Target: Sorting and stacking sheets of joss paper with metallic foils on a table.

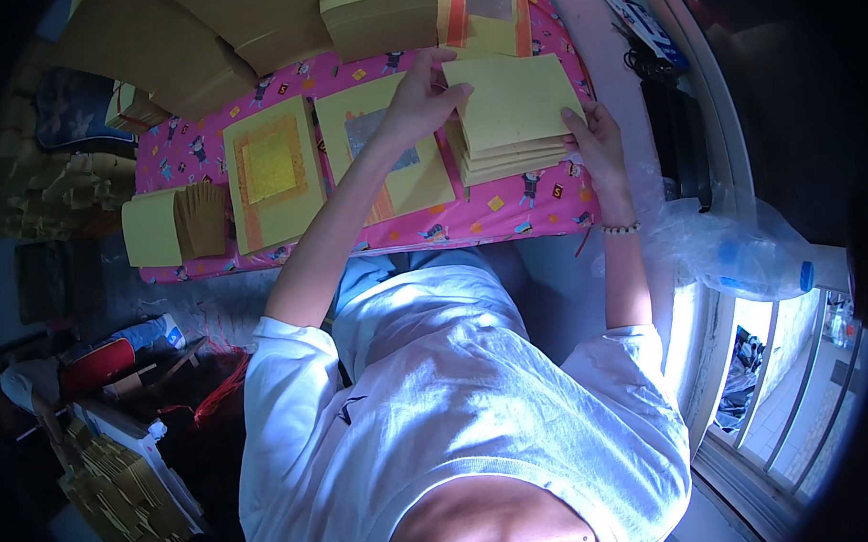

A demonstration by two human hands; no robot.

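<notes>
Stack of yellow sheets (514,101) on the right part of a pink patterned surface (480,222), held at opposite sides. Left hand (428,99): thumb on top, fingers narrow about the upper-left corner. Right hand (597,146): thumb and fingers pinching the right edge; how far they reach beneath cannot be told. Farther left lie a silver-square sheet (357,130), partly covered by the left forearm (341,222), and a gold-square sheet (273,167).
</notes>
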